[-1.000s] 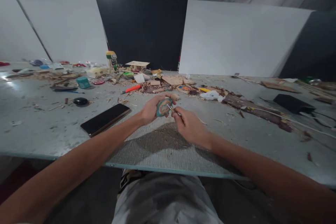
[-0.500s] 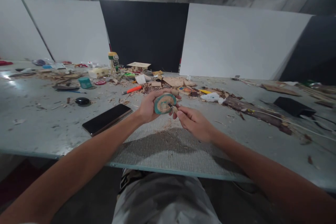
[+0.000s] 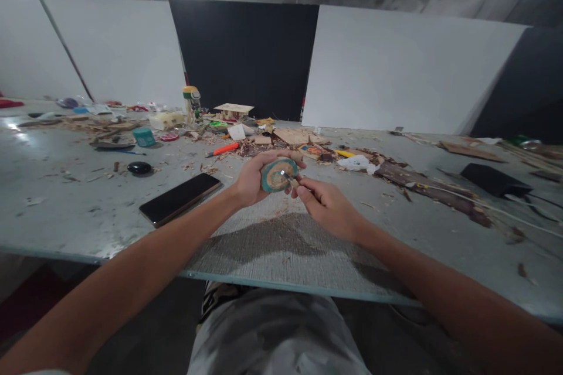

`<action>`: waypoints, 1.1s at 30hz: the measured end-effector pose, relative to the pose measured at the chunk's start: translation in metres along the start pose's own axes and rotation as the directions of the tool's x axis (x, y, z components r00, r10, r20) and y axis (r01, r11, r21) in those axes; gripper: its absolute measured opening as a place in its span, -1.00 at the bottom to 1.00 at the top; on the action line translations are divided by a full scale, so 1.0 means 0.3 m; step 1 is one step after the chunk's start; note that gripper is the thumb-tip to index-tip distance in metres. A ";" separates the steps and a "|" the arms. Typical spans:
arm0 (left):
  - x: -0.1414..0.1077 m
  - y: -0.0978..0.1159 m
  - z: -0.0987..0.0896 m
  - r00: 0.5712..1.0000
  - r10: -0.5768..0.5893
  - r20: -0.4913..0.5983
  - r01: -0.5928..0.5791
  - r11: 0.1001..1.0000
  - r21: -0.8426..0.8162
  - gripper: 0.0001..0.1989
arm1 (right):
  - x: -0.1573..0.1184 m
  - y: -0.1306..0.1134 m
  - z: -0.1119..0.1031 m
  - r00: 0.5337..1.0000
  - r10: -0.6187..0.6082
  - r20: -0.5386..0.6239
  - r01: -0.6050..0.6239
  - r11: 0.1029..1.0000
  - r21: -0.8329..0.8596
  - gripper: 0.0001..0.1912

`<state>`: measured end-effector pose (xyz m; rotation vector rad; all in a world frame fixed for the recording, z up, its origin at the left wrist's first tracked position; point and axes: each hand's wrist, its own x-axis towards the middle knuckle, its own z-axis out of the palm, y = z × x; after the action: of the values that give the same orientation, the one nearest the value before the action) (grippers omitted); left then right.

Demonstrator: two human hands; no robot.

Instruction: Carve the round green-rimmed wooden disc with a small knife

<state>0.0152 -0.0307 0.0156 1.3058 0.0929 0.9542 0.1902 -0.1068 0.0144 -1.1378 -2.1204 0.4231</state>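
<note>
A round wooden disc (image 3: pixel 266 180) with a teal rim and a pale, scraped middle is tilted toward me above the table. My left hand (image 3: pixel 250 180) is closed around its far and left edges. In my right hand (image 3: pixel 329 205) is a small carving tool (image 3: pixel 291 179) with a wooden handle and a short metal blade. The blade's tip lies over the disc's pale middle; whether it cuts in I cannot tell. Part of the handle is hidden by my right fingers. Wood shavings (image 3: pixel 281 220) lie on the table beneath the disc.
A phone (image 3: pixel 180 199) and a black mouse-like object (image 3: pixel 139 169) lie left of my hands. Behind them are an orange cutter (image 3: pixel 223 149), a teal jar (image 3: pixel 143 137) and wood scraps. To the right are a bark strip (image 3: pixel 433 192) and a black box (image 3: pixel 496 179) with cables.
The carving tool's blade has shifted and its metal now catches the light over the disc's middle. My left hand still holds the disc. The whole view has moved slightly.
</note>
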 end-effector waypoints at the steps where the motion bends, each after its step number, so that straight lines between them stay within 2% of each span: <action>1: 0.000 -0.002 -0.002 1.000 0.003 -0.004 -0.003 1.000 0.003 -0.64 | 0.000 0.001 0.000 1.000 -0.001 -0.001 0.001 1.000 -0.004 -0.68; 6: 0.000 0.000 -0.006 1.000 0.004 -0.012 -0.003 0.999 0.048 -0.64 | -0.002 0.000 -0.007 1.000 0.002 0.016 -0.001 0.998 -0.068 -0.67; 9: -0.002 0.007 -0.005 1.000 -0.004 0.016 0.002 0.992 0.125 -0.63 | -0.004 -0.014 -0.014 0.998 0.035 0.056 -0.023 0.979 -0.202 -0.65; 13: -0.006 0.001 -0.008 0.998 -0.052 0.029 0.042 0.962 0.270 -0.64 | -0.002 -0.043 -0.013 0.981 0.172 0.089 -0.104 0.857 -0.504 -0.63; 16: -0.006 -0.018 -0.007 0.998 -0.051 -0.019 0.055 0.931 0.360 -0.65 | 0.008 -0.056 -0.010 0.963 0.248 0.105 -0.131 0.771 -0.624 -0.62; 21: -0.008 -0.036 -0.009 0.994 -0.059 -0.090 0.090 0.919 0.385 -0.65 | 0.028 -0.043 -0.009 0.964 0.198 0.177 -0.070 0.833 -0.549 -0.57; 28: -0.010 -0.024 -0.026 0.990 -0.133 -0.056 0.142 0.961 0.236 -0.63 | 0.031 -0.012 -0.002 0.979 0.121 0.162 -0.025 0.865 -0.501 -0.59; 33: -0.009 -0.007 -0.015 0.985 -0.174 0.023 0.168 0.975 0.145 -0.63 | 0.032 0.008 -0.008 0.980 0.097 0.172 0.008 0.852 -0.523 -0.56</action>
<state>0.0121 -0.0290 0.0112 1.4215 0.2467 0.7884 0.1898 -0.0976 0.0187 -1.4990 -2.4683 -0.0439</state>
